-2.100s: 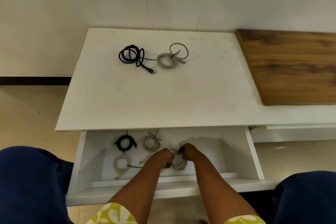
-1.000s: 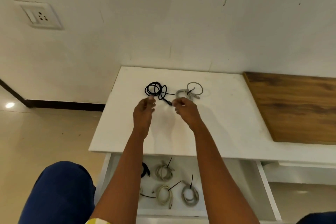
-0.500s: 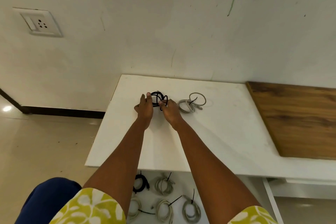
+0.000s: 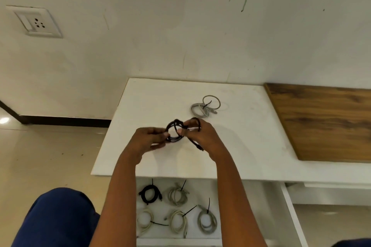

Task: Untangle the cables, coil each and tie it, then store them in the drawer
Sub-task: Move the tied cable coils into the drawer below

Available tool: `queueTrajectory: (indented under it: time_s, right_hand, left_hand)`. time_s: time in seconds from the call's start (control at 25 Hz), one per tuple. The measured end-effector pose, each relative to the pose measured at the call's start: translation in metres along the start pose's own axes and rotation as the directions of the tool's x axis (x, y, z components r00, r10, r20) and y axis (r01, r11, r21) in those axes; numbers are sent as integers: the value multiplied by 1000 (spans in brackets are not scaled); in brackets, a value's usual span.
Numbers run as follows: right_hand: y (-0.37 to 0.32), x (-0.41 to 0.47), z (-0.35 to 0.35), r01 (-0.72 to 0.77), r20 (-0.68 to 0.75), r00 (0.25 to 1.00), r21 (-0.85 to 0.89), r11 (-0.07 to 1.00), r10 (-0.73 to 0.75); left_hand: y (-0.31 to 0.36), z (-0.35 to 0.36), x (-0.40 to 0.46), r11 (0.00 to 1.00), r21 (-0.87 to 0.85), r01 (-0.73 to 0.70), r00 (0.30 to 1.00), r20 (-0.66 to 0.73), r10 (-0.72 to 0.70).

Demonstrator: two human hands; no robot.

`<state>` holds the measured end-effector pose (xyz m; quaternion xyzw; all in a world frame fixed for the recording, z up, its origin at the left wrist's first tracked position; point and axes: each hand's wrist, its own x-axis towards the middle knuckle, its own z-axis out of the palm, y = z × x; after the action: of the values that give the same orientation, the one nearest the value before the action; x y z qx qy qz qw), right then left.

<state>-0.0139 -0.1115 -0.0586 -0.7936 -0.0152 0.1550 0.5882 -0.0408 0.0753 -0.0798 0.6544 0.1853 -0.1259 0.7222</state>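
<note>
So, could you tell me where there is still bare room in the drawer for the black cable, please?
The drawer is bare along its right side, beyond the rightmost grey coil. The left and middle are crowded with five tied coils. On the white top, the strip between the hands, which hold the black cable, and the wooden panel is free.

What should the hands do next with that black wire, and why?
Probably wind the dangling end onto the loops. Both the left hand and the right hand hold the black coiled cable above the white tabletop, and no tie shows on it.
</note>
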Motion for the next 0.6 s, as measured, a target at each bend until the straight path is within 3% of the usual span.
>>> queueTrajectory:
  time_s: [0.12, 0.24, 0.32, 0.44, 0.52, 0.6]
  right_hand:
    - [14, -40, -27, -98, 76, 992, 26, 995, 96]
    - [33, -73, -44, -274, 213, 940, 7, 962, 267]
    - [49, -87, -51, -401, 329, 856, -65, 914, 399]
    - [79, -92, -49, -550, 445, 700, -163, 819, 558]
    - [101, -87, -42, -589, 371, 691, -208, 781, 621]
    - [125, -74, -33, -592, 208, 756, -189, 784, 621]
  left_hand:
    - [-10, -1, -20, 977, 106, 187, 957, 206, -205]
    - [-23, 7, -32, 881, 309, 359, 806, 374, -459]
    - [-36, 17, -37, 810, 425, 405, 681, 450, -577]
    - [-63, 37, -39, 720, 517, 464, 591, 425, -686]
    - [-86, 56, -34, 687, 512, 516, 620, 331, -712]
    - [-113, 76, -26, 728, 408, 550, 739, 167, -652]
